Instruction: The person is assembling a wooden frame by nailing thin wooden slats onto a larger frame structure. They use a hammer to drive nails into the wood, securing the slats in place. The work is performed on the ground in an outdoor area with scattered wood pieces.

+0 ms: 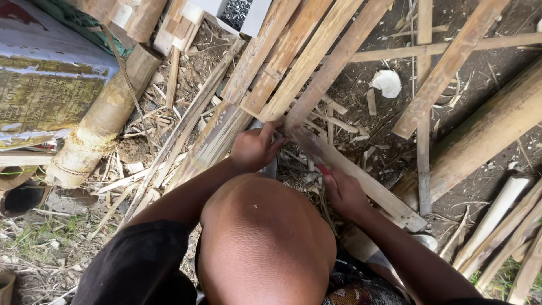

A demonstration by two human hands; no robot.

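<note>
Head view: the left hand [255, 148] pinches the near end of a split bamboo slat [333, 62] that runs up and away to the right; the right hand [343, 192], just beside it, is clenched on a red-handled blade [323, 168].

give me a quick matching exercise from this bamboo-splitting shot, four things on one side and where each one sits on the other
Things:
1. left hand
2. right hand
3. thick bamboo pole
4. white round scrap

Places:
A. lying on dark soil, upper right of centre
B. gripping a red-handled tool beside the knee
C. leaning at the left, next to a weathered sheet
D. fingers on the ends of the split bamboo slats

Pairs: 1-D, 2-B, 3-C, 4-A
</note>
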